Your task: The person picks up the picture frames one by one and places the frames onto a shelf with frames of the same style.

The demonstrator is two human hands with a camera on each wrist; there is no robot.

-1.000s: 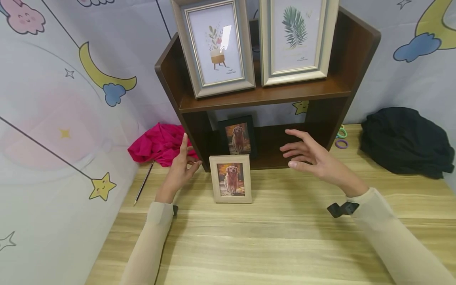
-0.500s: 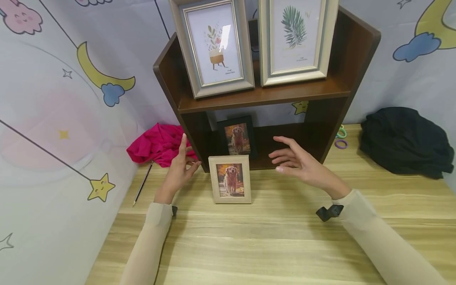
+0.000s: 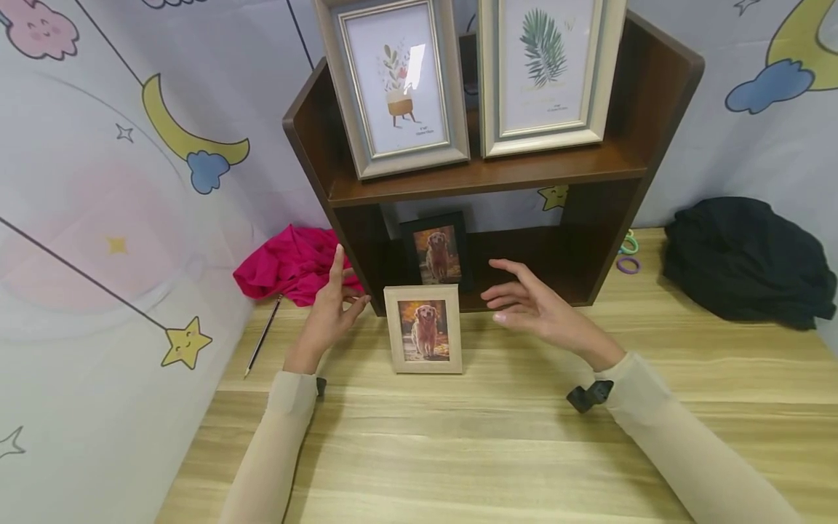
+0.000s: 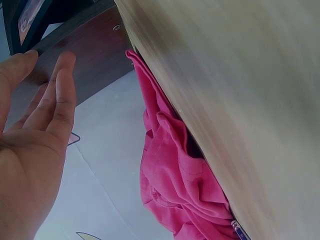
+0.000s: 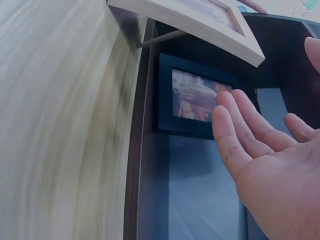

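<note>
A light wood photo frame [image 3: 423, 367] with a dog picture stands on the table in front of the shelf, propped by a rear leg seen in the right wrist view. Behind it, a black photo frame [image 3: 466, 255] with a similar dog picture leans on the lower shelf. My left hand [image 3: 330, 313] is by the shelf's left side, fingers extended, a short gap left of the light frame. To the right of both frames, my right hand [image 3: 540, 309] hovers with relaxed fingers and holds nothing; its palm faces them in the right wrist view [image 5: 275, 165].
The brown two-tier shelf [image 3: 487, 175] carries two larger frames, one with a potted plant [image 3: 399, 164] and one with a leaf [image 3: 546, 142]. Pink cloth [image 3: 288, 266] and a pencil [image 3: 264, 336] lie left. Black cloth [image 3: 746, 262] and colored rings [image 3: 628, 266] lie right.
My right hand has moved left, closer to the light wood photo frame. The left hand and the frames stay where they were.
</note>
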